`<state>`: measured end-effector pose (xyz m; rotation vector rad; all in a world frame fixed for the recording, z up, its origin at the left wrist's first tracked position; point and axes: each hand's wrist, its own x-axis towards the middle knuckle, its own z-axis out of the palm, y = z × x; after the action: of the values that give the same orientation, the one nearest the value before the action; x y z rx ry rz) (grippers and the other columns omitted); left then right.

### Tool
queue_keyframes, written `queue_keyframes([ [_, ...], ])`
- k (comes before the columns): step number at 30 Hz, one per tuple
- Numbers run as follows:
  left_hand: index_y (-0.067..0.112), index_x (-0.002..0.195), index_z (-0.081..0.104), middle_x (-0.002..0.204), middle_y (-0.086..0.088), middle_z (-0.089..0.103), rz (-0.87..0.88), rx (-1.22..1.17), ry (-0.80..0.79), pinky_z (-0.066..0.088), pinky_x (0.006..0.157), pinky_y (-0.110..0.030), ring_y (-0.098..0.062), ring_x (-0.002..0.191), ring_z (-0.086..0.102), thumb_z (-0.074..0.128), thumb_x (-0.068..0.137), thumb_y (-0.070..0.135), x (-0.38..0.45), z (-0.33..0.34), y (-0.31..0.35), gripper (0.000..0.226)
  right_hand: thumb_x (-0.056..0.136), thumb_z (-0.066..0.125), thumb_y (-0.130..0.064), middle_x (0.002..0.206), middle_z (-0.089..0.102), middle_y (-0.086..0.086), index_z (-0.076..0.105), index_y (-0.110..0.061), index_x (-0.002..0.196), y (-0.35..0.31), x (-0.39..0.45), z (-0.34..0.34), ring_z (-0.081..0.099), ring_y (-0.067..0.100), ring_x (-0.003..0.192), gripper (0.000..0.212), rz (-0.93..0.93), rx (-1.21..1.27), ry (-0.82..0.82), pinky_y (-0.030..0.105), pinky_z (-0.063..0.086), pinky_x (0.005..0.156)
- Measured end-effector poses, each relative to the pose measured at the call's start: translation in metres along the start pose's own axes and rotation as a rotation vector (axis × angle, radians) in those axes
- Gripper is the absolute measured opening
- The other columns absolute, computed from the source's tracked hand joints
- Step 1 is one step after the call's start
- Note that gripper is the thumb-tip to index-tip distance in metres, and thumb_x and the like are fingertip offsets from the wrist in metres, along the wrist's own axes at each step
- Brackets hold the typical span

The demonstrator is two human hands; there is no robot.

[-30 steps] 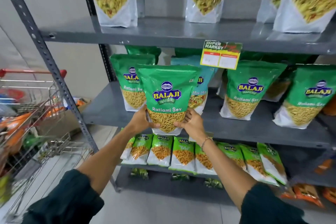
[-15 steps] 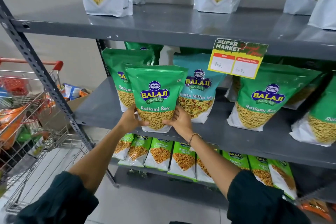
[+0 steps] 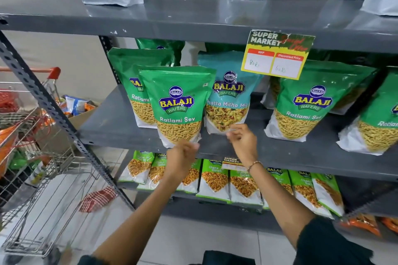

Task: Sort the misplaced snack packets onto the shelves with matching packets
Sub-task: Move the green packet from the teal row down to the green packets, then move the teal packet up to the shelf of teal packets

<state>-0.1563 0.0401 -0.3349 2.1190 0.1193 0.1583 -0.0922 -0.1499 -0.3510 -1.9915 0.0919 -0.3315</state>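
— Since the green plastic Ratlami Sev pouch (image 3: 178, 104) stands just above the left hand (image 3: 182, 155), is it sorted?
— Seemingly (both hands loosely curled, empty). The teal Khatta Mitha pouch (image 3: 228, 94), above the right hand (image 3: 243, 141), looks misplaced.

Supermarket aisle: grey steel shelves (image 3: 193, 23) w/ rows of snack packets (image 3: 301, 103), price tag (image 3: 277, 54) reading "Super Market", wire trolley (image 3: 43, 168) alongside.

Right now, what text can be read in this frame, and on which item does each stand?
"BALAJI WAFERS Ratlami Sev": front green packet.
"BALAJI WAFERS", "hatta Mitha Mi" (partly hidden): teal packet.
"SUPER MARKET", "MRP", "Discounted Price": price tag; handwritten prices unclear.
"Chana", "Garam": lower-shelf packet; the rest too blurred.
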Motion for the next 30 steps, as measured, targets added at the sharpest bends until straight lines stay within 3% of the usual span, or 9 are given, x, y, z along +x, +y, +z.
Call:
queue_keyframes([
  [2, 0.012, 0.098, 0.063, 0.092, -0.005, 0.067, 0.17, 0.017, -0.222, 0.042, 0.071, -0.024, -0.014, 0.081, 0.059, 0.049, 0.094, 0.027, 0.006, 0.022, 0.015, 0.021, 0.078, 0.068, -0.012, 0.078, 0.068, 0.009, 0.06, -0.006, 0.095, 0.006, 0.008, -0.015, 0.066, 0.025, 0.078, 0.019, 0.02, -0.004, 0.141, 0.033, 0.052, 0.073],
  [4, 0.011, 0.126, 0.051, 0.126, -0.011, 0.055, 0.267, 0.027, -0.227, 0.035, 0.088, -0.02, -0.021, 0.114, 0.052, 0.047, 0.094, 0.02, 0.02, 0.041, 0.03, 0.033, 0.076, 0.072, -0.013, 0.084, 0.064, 0.012, 0.057, -0.002, 0.103, 0.007, 0.02, -0.027, 0.06, 0.022, 0.075, 0.032, 0.045, -0.026, 0.15, 0.03, 0.049, 0.072],
  [8, 0.006, 0.147, 0.002, 0.155, -0.011, 0.014, 0.06, -0.137, -0.182, 0.009, 0.1, -0.008, -0.016, 0.139, 0.02, 0.049, 0.091, 0.007, 0.046, 0.067, 0.054, 0.073, 0.071, 0.077, -0.025, 0.128, 0.049, 0.017, 0.039, -0.002, 0.13, 0.017, 0.05, -0.034, 0.054, 0.024, 0.108, 0.074, 0.093, -0.081, -0.056, 0.036, 0.047, 0.092],
  [10, 0.003, 0.146, -0.005, 0.157, -0.016, 0.008, -0.102, -0.156, -0.173, 0.012, 0.11, -0.019, -0.023, 0.144, 0.014, 0.05, 0.092, 0.01, 0.061, 0.078, 0.054, 0.078, 0.067, 0.079, -0.036, 0.144, 0.039, 0.015, 0.027, -0.006, 0.138, 0.025, 0.062, -0.031, 0.042, 0.028, 0.128, 0.093, 0.138, -0.107, -0.142, 0.048, 0.04, 0.104],
  [12, 0.0, 0.146, -0.001, 0.154, -0.025, 0.019, -0.176, -0.143, -0.142, 0.023, 0.112, -0.035, -0.035, 0.141, 0.025, 0.046, 0.094, 0.013, 0.076, 0.084, 0.049, 0.072, 0.059, 0.08, -0.047, 0.146, 0.038, 0.012, 0.023, -0.009, 0.139, 0.032, 0.071, -0.028, 0.038, 0.027, 0.132, 0.106, 0.18, -0.114, -0.207, 0.05, 0.036, 0.107],
  [19, 0.016, 0.146, 0.01, 0.151, -0.011, 0.036, -0.127, -0.157, -0.15, 0.029, 0.112, -0.04, -0.03, 0.137, 0.035, 0.046, 0.093, 0.017, 0.102, 0.089, 0.021, 0.064, 0.058, 0.085, -0.025, 0.12, 0.063, 0.01, 0.048, -0.011, 0.116, 0.034, 0.077, -0.017, 0.057, 0.022, 0.112, 0.07, 0.109, 0.004, -0.208, 0.038, 0.046, 0.096],
  [23, 0.016, 0.147, 0.01, 0.15, -0.012, 0.035, -0.053, -0.109, -0.212, 0.025, 0.115, -0.042, -0.03, 0.138, 0.033, 0.046, 0.094, 0.014, 0.104, 0.088, 0.022, 0.065, 0.061, 0.082, -0.023, 0.108, 0.058, 0.008, 0.054, -0.014, 0.104, 0.03, 0.052, -0.015, 0.051, 0.017, 0.102, 0.053, 0.029, -0.003, -0.072, 0.027, 0.041, 0.085],
  [26, 0.019, 0.146, 0.013, 0.147, -0.008, 0.039, 0.0, -0.09, -0.324, 0.025, 0.114, -0.041, -0.026, 0.137, 0.034, 0.048, 0.093, 0.01, 0.106, 0.085, 0.026, 0.064, 0.067, 0.079, -0.015, 0.092, 0.047, -0.001, 0.044, -0.008, 0.096, 0.027, 0.024, -0.017, 0.047, 0.014, 0.089, 0.046, 0.03, 0.055, 0.059, 0.006, 0.034, 0.064],
  [30, 0.022, 0.142, 0.023, 0.144, -0.007, 0.044, 0.04, -0.154, -0.446, 0.027, 0.115, -0.046, -0.02, 0.135, 0.036, 0.053, 0.089, 0.005, 0.1, 0.086, 0.025, 0.063, 0.073, 0.075, -0.019, 0.087, 0.052, -0.002, 0.041, -0.004, 0.105, 0.033, -0.004, -0.023, 0.052, 0.017, 0.084, 0.049, 0.005, 0.08, 0.122, 0.02, 0.037, 0.062],
])
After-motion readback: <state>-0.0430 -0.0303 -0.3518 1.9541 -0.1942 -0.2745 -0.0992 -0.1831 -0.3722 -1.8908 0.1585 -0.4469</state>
